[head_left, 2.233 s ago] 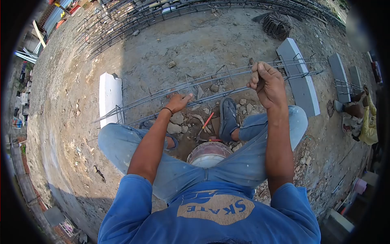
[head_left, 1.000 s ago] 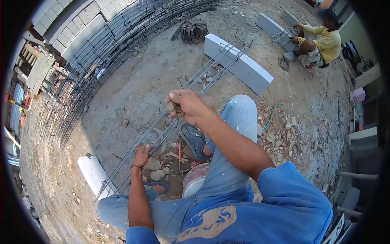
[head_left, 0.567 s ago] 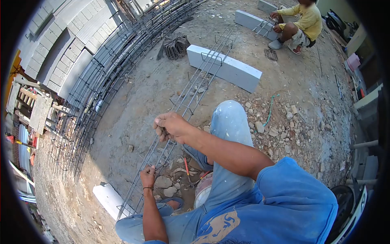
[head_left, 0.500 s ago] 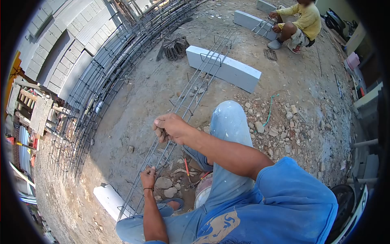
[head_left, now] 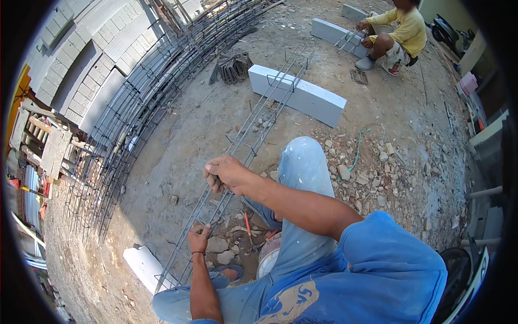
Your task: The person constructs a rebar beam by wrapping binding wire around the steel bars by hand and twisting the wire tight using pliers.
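A long, narrow rebar cage (head_left: 253, 127) of thin steel bars and square stirrups runs diagonally before me, propped on a white block (head_left: 310, 97) at its far part and on a second white block (head_left: 147, 264) near my knee. My left hand (head_left: 198, 237) is closed at the near part of the cage, fingertips pinched at its bars. Farther along, my right hand (head_left: 225, 174) is held over the cage with its fingers curled in; whatever they hold is hidden. Below the cage lies a red-handled tool (head_left: 248, 222), its head partly hidden among stones.
Beside my leg stands a bucket (head_left: 268, 262). Rubble (head_left: 372, 173) and a green string (head_left: 357, 154) lie to the right. Many rebar cages (head_left: 135, 102) are piled at left, near a stirrup bundle (head_left: 233, 66). A person in yellow (head_left: 402, 32) squats at another cage.
My right hand has barely shifted, its fingers still curled. The left hand stays at the cage with a slight movement. The other person's hands have moved a little at their cage.
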`<state>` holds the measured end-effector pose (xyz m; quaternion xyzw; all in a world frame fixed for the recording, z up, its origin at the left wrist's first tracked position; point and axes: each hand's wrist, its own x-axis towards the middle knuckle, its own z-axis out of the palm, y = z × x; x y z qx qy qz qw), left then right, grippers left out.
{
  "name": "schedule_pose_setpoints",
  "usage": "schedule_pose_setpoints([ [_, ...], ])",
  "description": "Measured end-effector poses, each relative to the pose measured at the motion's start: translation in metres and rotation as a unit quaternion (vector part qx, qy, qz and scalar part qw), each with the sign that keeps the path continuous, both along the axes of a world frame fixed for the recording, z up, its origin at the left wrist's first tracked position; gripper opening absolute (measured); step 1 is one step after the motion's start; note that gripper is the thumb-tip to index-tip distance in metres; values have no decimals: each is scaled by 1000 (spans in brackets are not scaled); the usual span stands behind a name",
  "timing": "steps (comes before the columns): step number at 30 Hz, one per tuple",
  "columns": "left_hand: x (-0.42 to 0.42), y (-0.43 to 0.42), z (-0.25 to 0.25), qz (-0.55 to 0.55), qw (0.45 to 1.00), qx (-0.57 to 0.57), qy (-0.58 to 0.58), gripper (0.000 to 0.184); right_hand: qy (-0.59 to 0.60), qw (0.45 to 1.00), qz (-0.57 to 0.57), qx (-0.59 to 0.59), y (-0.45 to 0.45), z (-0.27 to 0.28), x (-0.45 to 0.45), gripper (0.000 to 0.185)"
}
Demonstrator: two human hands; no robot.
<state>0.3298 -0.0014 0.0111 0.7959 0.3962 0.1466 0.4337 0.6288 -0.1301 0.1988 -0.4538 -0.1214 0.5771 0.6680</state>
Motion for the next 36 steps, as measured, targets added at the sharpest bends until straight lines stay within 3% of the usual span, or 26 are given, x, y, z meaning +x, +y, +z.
schedule_pose_setpoints([
  [2,-1,0,-3,7,1000,-1,-8,33,-8,1000,18,-4,0,-4,-2,24],
  [4,1,-2,1,28,1000,-8,11,37,-101,994,45,-11,1,-8,-7,22],
  [6,0,1,5,11,999,17,41,39,-112,991,66,39,-4,-4,-20,19],
  [11,-5,-4,20,51,995,-9,84,37,-128,968,214,-26,-11,-18,-80,14],
  [14,-9,0,11,40,995,-40,82,37,-208,923,312,-85,-27,-48,-108,12],
  [17,-9,5,14,47,989,-80,112,37,-177,924,315,-126,-39,-70,-129,12],
  [20,-4,1,30,65,986,-110,111,37,-124,947,275,-109,-48,-90,-143,13],
  [23,-7,4,16,45,990,-99,91,36,-44,971,191,-138,-68,-104,-157,15],
  [25,-8,5,12,49,991,-102,74,36,-20,958,150,-242,-86,-117,-172,18],
  [30,-7,7,11,59,990,-106,65,36,2,927,197,-319,-87,-127,-175,14],
  [32,-8,8,4,56,993,-88,50,35,-13,896,189,-403,-87,-133,-176,15],
  [36,-6,9,-2,59,992,-102,48,36,-35,880,230,-414,-86,-152,-177,16],
])
